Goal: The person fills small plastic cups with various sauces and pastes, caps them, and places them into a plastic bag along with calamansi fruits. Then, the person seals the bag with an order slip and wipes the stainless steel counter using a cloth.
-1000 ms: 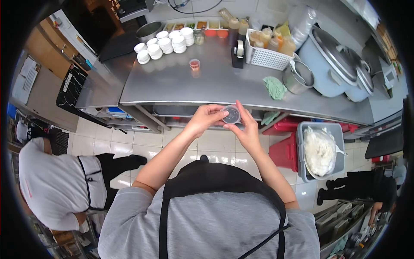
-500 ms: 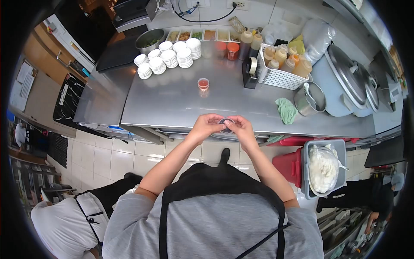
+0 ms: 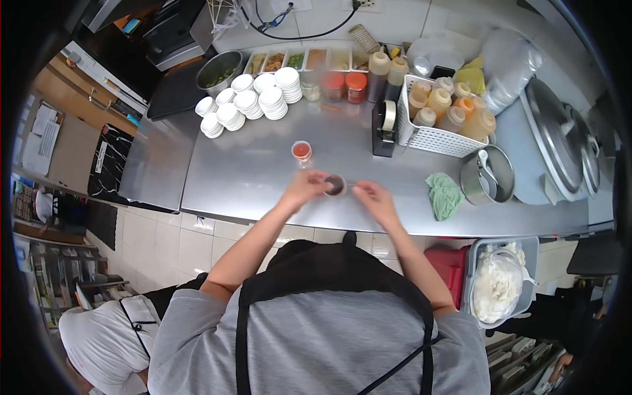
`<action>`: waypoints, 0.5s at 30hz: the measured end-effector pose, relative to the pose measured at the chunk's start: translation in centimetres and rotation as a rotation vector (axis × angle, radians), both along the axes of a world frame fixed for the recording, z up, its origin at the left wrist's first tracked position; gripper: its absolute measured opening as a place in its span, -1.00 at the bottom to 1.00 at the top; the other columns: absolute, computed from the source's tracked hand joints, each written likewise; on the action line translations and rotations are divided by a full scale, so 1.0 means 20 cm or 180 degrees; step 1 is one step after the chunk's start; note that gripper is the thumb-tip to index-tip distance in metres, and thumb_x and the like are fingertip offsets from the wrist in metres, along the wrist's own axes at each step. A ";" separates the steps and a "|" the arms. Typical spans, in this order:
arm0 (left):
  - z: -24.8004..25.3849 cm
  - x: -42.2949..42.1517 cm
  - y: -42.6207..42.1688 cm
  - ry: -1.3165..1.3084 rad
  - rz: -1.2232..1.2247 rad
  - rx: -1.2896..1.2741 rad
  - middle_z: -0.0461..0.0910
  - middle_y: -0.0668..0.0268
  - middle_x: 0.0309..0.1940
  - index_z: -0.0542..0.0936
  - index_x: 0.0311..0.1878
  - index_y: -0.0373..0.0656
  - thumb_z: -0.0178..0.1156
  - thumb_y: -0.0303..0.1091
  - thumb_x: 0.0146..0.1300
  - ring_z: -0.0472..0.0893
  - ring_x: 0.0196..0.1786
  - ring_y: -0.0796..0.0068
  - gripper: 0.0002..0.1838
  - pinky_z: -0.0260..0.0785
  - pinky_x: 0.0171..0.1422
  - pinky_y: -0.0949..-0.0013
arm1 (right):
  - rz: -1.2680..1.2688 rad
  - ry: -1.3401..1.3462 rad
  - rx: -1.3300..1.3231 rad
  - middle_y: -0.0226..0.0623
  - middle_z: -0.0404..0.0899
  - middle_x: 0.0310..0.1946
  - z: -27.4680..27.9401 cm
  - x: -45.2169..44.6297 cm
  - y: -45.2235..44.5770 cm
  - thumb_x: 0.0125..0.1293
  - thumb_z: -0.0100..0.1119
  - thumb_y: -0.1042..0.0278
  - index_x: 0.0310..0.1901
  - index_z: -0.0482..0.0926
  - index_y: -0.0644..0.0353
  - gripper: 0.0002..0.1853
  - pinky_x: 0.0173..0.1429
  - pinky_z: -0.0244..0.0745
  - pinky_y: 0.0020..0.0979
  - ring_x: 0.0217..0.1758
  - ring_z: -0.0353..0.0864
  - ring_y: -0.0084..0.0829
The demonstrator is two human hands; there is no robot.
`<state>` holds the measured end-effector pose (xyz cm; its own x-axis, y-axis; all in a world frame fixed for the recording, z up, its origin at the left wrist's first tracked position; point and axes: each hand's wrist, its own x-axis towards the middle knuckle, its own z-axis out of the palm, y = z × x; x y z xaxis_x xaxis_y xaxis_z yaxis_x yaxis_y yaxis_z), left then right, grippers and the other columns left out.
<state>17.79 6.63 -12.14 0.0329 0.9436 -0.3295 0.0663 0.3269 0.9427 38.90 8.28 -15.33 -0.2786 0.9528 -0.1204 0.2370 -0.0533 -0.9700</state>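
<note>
Over the front part of the steel counter, my left hand (image 3: 307, 189) pinches a small clear sauce cup (image 3: 336, 186) with dark contents. To the right of that cup, and a little apart from it, is my right hand (image 3: 374, 199). Its fingers are bent and smeared by motion, so whether they hold anything is unclear. Just beyond my left hand, a second small clear cup (image 3: 301, 151) with red contents stands on the counter.
Stacked white dishes (image 3: 247, 102) stand at the back left, near a metal pot (image 3: 222, 70). At the right are a white basket (image 3: 442, 139) of squeeze bottles, a tape dispenser (image 3: 382, 135), a green cloth (image 3: 445, 196) and a steel pot (image 3: 469, 172). Another person (image 3: 108, 336) is behind left.
Both hands were together on the dark cup near the counter's edge. My right hand has come away to the right, while my left keeps the cup, now further over the counter.
</note>
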 end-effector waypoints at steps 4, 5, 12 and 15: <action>-0.07 -0.30 0.16 0.0411 0.0789 -0.0041 0.55 0.25 -0.27 0.48 -0.08 -0.36 0.26 -0.40 0.03 0.53 -0.25 0.54 -0.62 0.41 -0.20 0.48 | -0.0380 -0.1945 0.1970 -0.06 0.49 -0.14 -0.07 0.48 0.13 0.05 0.20 0.29 -0.14 0.52 0.26 -0.66 0.03 0.32 -0.20 -0.05 0.44 -0.06; -0.09 -0.32 0.19 0.0410 0.0804 -0.0068 0.55 0.25 -0.27 0.48 -0.08 -0.36 0.26 -0.40 0.03 0.53 -0.25 0.54 -0.62 0.41 -0.20 0.48 | -0.0514 -0.2411 0.2212 -0.09 0.48 -0.11 -0.12 0.61 0.14 0.04 0.19 0.30 -0.12 0.52 0.25 -0.65 0.07 0.29 -0.17 -0.02 0.42 -0.05; -0.15 -0.38 0.35 -0.0031 0.1085 -0.0277 0.54 0.26 -0.32 0.49 -0.09 -0.34 0.24 -0.44 0.05 0.54 -0.31 0.54 -0.66 0.44 -0.24 0.55 | -0.0748 -0.3232 0.1347 -0.04 0.04 0.29 -0.41 0.65 0.06 0.20 -0.11 0.39 0.25 0.17 0.09 -0.47 0.31 -0.28 0.17 0.36 -0.09 0.08; -0.10 -0.44 0.35 -0.0008 0.1065 -0.0301 0.53 0.27 -0.32 0.49 -0.10 -0.33 0.25 -0.42 0.05 0.54 -0.30 0.54 -0.66 0.44 -0.23 0.55 | 0.0009 -0.2882 0.1707 0.04 0.07 0.26 -0.38 0.20 0.07 0.08 -0.15 0.54 0.21 0.19 0.23 -0.43 0.32 -0.29 0.17 0.35 -0.07 0.09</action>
